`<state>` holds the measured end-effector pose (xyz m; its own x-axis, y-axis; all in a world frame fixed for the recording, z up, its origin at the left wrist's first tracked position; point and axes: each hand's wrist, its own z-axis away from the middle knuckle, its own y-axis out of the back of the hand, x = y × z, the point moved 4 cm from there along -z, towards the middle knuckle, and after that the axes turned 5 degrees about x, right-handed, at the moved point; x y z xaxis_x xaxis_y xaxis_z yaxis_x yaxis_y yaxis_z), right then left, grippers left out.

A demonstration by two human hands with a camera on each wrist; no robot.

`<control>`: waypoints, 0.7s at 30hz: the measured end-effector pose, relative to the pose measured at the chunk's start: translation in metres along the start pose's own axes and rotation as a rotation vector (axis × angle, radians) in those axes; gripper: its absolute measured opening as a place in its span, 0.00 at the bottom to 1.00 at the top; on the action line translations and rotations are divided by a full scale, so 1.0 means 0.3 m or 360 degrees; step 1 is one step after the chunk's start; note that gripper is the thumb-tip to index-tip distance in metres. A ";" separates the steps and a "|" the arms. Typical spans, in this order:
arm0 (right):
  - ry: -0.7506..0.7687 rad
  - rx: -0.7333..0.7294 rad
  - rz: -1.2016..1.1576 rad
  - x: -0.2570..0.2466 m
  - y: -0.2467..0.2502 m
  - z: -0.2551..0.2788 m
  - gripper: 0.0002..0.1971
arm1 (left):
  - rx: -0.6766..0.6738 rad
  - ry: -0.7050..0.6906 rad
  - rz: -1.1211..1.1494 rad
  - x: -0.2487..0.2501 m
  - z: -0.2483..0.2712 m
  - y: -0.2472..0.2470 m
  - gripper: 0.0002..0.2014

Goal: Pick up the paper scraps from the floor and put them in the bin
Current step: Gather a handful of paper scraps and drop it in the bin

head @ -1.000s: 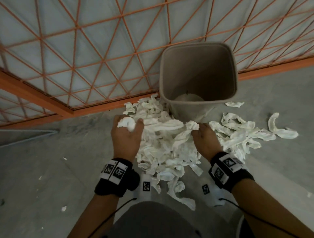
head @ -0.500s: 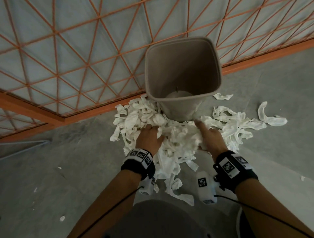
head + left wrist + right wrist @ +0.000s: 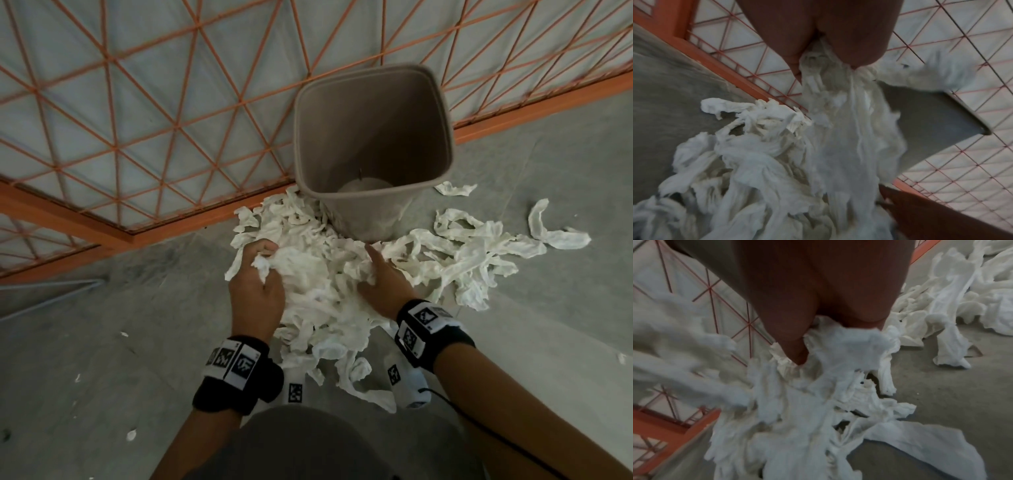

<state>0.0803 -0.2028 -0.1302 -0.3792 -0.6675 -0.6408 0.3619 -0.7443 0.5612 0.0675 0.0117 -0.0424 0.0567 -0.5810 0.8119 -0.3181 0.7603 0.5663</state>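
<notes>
A big bundle of white paper scraps (image 3: 318, 291) is held between my two hands just in front of the tan bin (image 3: 373, 209). My left hand (image 3: 257, 274) grips the bundle's left side, its fingers curled into the paper (image 3: 826, 91). On the other side my right hand (image 3: 376, 274) grips it, fingers buried in the scraps (image 3: 838, 353). Strips hang down from the bundle toward the floor. The bin stands open, with something pale at its bottom (image 3: 366, 185).
More scraps (image 3: 479, 253) lie on the grey floor right of the bin, one strip (image 3: 548, 236) farther out. A heap (image 3: 291, 219) sits left of the bin against the orange lattice fence (image 3: 171, 137). Small bits (image 3: 131, 435) dot the floor lower left.
The hands pressed inward into the pile and gathered a bundle. The view has shifted, so the bin now sits further right and closer.
</notes>
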 end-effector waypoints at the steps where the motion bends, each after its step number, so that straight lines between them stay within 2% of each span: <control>1: -0.0012 0.0005 0.0073 0.014 -0.009 -0.007 0.35 | 0.0034 0.0011 0.0020 -0.011 -0.003 0.011 0.18; 3: -0.0061 0.0038 0.0153 0.034 -0.017 -0.011 0.26 | 0.0090 0.0047 0.0035 -0.029 -0.007 0.020 0.15; 5: -0.0134 0.0099 0.0099 0.049 -0.016 -0.004 0.23 | 0.0080 0.0100 -0.0058 -0.038 -0.009 0.008 0.09; 6: -0.0159 0.0145 0.0043 0.054 -0.010 0.003 0.24 | 0.0032 0.0145 -0.0144 -0.035 -0.007 -0.007 0.14; 8: -0.0177 0.0266 -0.0070 0.061 0.005 0.015 0.27 | -0.0171 0.0233 -0.0398 -0.059 0.008 -0.058 0.30; 9: -0.0152 0.0317 -0.0081 0.064 0.009 0.016 0.26 | -0.0311 0.0228 -0.0571 -0.073 0.025 -0.091 0.36; 11: -0.0082 0.0342 -0.0006 0.063 0.010 0.019 0.22 | -0.0577 0.0121 -0.0789 -0.106 0.069 -0.162 0.35; 13: -0.0055 0.0343 0.0030 0.064 0.010 0.025 0.24 | -0.0766 0.0033 -0.0861 -0.139 0.111 -0.220 0.29; 15: -0.0037 0.0360 -0.0023 0.068 0.010 0.033 0.26 | -0.0885 0.0063 -0.0901 -0.163 0.134 -0.247 0.28; 17: -0.0064 0.0325 -0.0128 0.073 0.012 0.039 0.28 | -0.0812 0.0141 -0.0761 -0.152 0.124 -0.233 0.23; 21: -0.0266 0.0316 -0.0256 0.078 0.037 0.036 0.23 | -0.0409 0.0129 -0.0312 -0.071 0.066 -0.126 0.12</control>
<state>0.0663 -0.2268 -0.1333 -0.5589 -0.5225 -0.6439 0.1185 -0.8188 0.5617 0.0596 -0.0105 -0.0840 0.1719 -0.7063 0.6867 -0.0449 0.6907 0.7217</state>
